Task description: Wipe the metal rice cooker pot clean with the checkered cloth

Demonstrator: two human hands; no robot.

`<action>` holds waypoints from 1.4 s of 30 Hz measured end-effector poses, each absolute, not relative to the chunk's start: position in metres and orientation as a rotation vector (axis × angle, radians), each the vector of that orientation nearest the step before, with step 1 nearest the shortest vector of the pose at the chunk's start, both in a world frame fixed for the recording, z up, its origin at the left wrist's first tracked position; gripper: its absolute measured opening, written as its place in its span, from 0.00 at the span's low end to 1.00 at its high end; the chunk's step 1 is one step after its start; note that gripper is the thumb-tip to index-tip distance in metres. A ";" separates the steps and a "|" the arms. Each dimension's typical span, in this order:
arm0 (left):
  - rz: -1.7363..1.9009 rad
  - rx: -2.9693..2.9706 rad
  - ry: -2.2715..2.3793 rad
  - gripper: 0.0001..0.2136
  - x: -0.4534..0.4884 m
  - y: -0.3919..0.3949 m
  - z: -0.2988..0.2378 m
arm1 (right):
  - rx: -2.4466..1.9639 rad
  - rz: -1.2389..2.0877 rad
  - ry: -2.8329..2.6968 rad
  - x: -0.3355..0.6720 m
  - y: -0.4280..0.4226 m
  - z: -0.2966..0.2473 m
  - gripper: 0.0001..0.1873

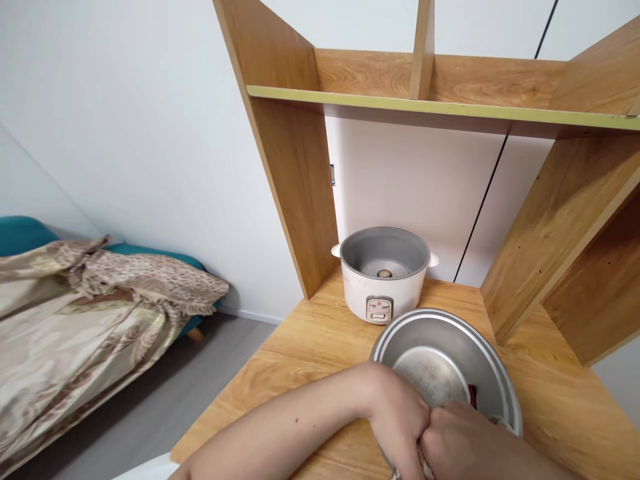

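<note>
My left hand (400, 410) and my right hand (457, 437) press together over the near part of a metal inner pot (480, 347). Both are closed in fists around a crumpled cloth (425, 469), of which only small light, patterned bits show below and beside the fingers. A dark red strip (473, 396) sticks up next to my right hand, inside the pot. The pot's bare grey bottom is visible, and my hands and forearms cover its near side. Behind it stands a white rice cooker body (357, 291), lidless, with its heating plate showing inside.
A wooden desk (280, 373) carries the cooker and pot. Wooden side panels (295, 180) and a shelf (440, 107) rise around and above them. To the left, a teal sofa (25, 230) is draped with a patterned cover (85, 360). Grey floor (215, 360) lies between.
</note>
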State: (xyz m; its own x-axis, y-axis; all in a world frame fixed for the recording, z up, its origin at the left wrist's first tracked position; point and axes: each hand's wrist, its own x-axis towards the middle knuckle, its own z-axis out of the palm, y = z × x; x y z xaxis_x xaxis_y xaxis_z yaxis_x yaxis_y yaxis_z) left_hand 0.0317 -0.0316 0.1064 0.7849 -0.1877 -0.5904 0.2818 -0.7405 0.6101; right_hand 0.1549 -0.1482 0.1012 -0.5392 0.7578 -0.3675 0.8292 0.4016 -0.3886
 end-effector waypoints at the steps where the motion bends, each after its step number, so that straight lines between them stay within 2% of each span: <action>1: -0.853 2.255 0.068 0.17 0.032 -0.032 0.106 | 1.442 -0.825 2.511 0.155 -0.148 0.101 0.22; 5: -0.932 2.290 0.118 0.17 0.032 -0.032 0.106 | 1.435 -0.921 2.569 0.159 -0.147 0.091 0.16; 11: -0.902 2.269 0.102 0.17 0.032 -0.032 0.105 | 1.405 -0.780 2.537 0.155 -0.146 0.099 0.21; 18: -0.895 2.264 0.115 0.17 0.032 -0.032 0.109 | 1.437 -0.856 2.526 0.158 -0.147 0.091 0.16; 22: -0.888 2.260 0.100 0.17 0.032 -0.032 0.108 | 1.428 -0.856 2.563 0.161 -0.147 0.084 0.19; 28: -0.853 2.240 0.067 0.16 0.033 -0.031 0.105 | 1.411 -0.729 2.536 0.153 -0.146 0.102 0.21; 35: -0.901 2.257 0.102 0.17 0.033 -0.033 0.111 | 1.422 -0.876 2.561 0.157 -0.148 0.098 0.20; 42: -0.844 2.249 0.052 0.17 0.033 -0.031 0.108 | 1.425 -0.710 2.512 0.154 -0.146 0.101 0.23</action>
